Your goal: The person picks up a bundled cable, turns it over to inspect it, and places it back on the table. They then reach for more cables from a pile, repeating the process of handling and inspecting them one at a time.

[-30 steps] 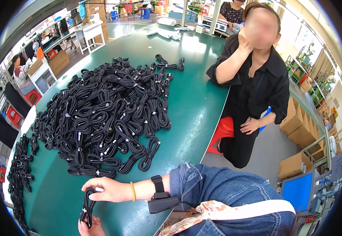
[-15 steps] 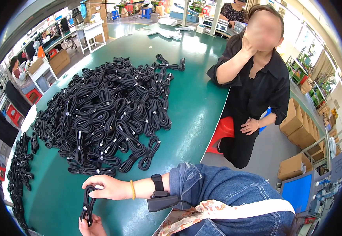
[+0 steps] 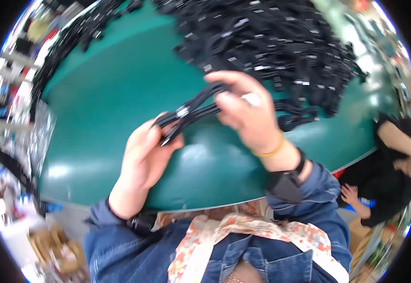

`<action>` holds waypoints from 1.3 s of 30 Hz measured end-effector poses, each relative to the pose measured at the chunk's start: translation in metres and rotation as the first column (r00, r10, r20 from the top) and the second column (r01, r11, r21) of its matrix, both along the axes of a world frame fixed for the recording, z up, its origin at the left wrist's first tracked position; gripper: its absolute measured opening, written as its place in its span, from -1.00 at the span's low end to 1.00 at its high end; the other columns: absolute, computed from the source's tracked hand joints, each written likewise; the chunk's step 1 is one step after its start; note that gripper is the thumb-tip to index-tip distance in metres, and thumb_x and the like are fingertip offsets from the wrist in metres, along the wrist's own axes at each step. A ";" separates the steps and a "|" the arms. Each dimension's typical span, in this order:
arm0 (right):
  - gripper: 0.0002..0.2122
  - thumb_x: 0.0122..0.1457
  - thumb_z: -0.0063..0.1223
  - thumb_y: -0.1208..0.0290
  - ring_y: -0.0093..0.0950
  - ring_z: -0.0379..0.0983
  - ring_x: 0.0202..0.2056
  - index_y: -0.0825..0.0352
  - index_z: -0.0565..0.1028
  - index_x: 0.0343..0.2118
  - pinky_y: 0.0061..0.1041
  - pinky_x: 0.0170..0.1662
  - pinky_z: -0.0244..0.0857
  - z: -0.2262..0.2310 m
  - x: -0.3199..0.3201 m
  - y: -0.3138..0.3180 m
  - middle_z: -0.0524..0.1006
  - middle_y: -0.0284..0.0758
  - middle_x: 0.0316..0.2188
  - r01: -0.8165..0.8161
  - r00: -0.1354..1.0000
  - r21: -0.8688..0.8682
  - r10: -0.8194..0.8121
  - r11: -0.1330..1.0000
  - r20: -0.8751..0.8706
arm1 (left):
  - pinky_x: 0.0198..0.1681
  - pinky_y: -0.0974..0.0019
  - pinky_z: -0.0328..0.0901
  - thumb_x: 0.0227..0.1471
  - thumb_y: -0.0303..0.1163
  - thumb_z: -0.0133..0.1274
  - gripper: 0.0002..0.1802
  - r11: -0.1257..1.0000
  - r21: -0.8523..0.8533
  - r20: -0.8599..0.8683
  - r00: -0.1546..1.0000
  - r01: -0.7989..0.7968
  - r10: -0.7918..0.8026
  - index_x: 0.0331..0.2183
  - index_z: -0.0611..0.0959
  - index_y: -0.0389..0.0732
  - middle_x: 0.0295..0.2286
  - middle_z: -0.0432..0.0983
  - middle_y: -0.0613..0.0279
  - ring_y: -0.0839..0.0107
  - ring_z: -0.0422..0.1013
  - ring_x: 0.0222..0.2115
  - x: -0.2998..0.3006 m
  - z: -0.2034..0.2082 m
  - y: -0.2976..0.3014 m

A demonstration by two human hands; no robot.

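Between my two hands is a black cable bundle (image 3: 198, 107), coiled into loops and cinched at its middle by a pale tie. My left hand (image 3: 146, 153) grips its lower-left end, with thumb and fingers on the loops. The upper-right end is pinched by my right hand (image 3: 245, 106), a yellow band on that wrist. The bundle is held above the green table (image 3: 106, 118), tilted up toward the right. Beyond my right hand lies a big pile of similar black cable bundles (image 3: 271, 42), blurred by motion.
A row of black bundles (image 3: 68, 45) runs along the table's far left edge. Clear plastic bags (image 3: 42, 137) hang at the left side. A person in black (image 3: 380, 174) sits at the right of the table. A cardboard box (image 3: 56, 247) stands at lower left.
My view has swung left and down, so the pile now appears at the upper right. Both hands still hold the cable bundle, now nearer the middle of view and more level.
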State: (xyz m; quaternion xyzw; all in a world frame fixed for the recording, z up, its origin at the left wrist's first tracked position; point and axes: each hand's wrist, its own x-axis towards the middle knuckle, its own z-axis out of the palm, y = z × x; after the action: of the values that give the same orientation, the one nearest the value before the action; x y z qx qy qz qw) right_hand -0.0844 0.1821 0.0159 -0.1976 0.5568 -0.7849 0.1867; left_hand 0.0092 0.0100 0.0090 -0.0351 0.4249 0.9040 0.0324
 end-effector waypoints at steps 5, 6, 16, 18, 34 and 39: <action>-0.68 0.04 -0.21 0.40 -0.73 0.06 -0.72 0.48 0.28 -0.16 -0.75 -0.63 -0.02 -0.005 -0.001 0.002 0.29 -0.44 -0.61 -0.032 0.999 -0.014 0.032 0.999 -0.008 | -0.29 0.39 0.18 -0.02 -0.25 -0.08 -0.68 0.996 0.076 -0.030 0.999 0.040 -0.038 -0.34 0.45 -0.34 -0.41 0.38 0.21 0.42 0.28 -0.43 -0.003 -0.007 -0.002; -0.67 0.05 -0.22 0.39 -0.73 0.06 -0.72 0.49 0.28 -0.16 -0.75 -0.63 -0.03 -0.007 0.000 0.001 0.30 -0.43 -0.62 -0.007 1.000 0.001 0.007 1.000 -0.004 | -0.29 0.39 0.18 -0.02 -0.25 -0.08 -0.70 0.993 0.098 -0.034 0.997 0.070 -0.067 -0.35 0.46 -0.33 -0.41 0.39 0.22 0.42 0.29 -0.43 -0.003 -0.009 -0.002; -0.67 0.09 -0.24 0.31 -0.72 0.08 -0.72 0.48 0.29 -0.18 -0.73 -0.64 -0.03 -0.008 0.002 -0.004 0.30 -0.42 -0.69 0.105 0.994 0.138 -0.104 0.985 -0.016 | -0.32 0.38 0.25 0.03 -0.30 -0.16 -0.74 0.900 0.431 0.102 0.988 0.058 -0.113 -0.35 0.46 -0.31 -0.37 0.41 0.19 0.39 0.31 -0.46 -0.002 -0.015 -0.001; -0.67 0.09 -0.24 0.31 -0.72 0.08 -0.73 0.48 0.29 -0.19 -0.73 -0.64 -0.03 -0.008 0.002 -0.004 0.30 -0.43 -0.69 0.106 0.994 0.146 -0.105 0.984 -0.016 | -0.33 0.37 0.26 0.05 -0.32 -0.18 -0.74 0.870 0.491 0.126 0.984 0.050 -0.128 -0.34 0.45 -0.32 -0.36 0.41 0.19 0.39 0.32 -0.46 -0.003 -0.013 -0.002; -0.58 0.11 -0.31 0.27 -0.72 0.06 -0.77 0.50 0.19 -0.06 -0.73 -0.65 -0.01 -0.009 -0.002 0.001 0.38 -0.32 -0.54 0.057 0.996 0.057 -0.053 0.997 -0.073 | -0.30 0.35 0.31 -0.37 -0.77 -0.01 -0.73 0.109 -0.783 -0.622 0.776 -0.612 -0.105 -0.47 0.48 -0.33 -0.32 0.39 0.13 0.28 0.38 -0.37 -0.008 -0.004 -0.005; -0.60 0.06 -0.23 0.34 -0.73 0.04 -0.79 0.50 0.21 -0.08 -0.73 -0.67 -0.02 -0.007 -0.002 0.010 0.39 -0.34 -0.59 0.025 0.994 -0.002 -0.025 1.000 -0.104 | -0.37 0.34 0.33 -0.49 -0.76 0.00 -0.75 -0.134 -0.609 -0.747 0.622 -0.782 -0.235 -0.57 0.50 -0.30 -0.30 0.35 0.06 0.22 0.38 -0.37 -0.016 -0.006 -0.005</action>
State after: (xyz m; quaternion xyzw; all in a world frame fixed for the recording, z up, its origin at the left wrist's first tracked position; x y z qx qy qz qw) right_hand -0.0863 0.1922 0.0093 -0.2312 0.5680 -0.7760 0.1477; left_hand -0.0070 0.0052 0.0030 0.1757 0.8805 0.2175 -0.3827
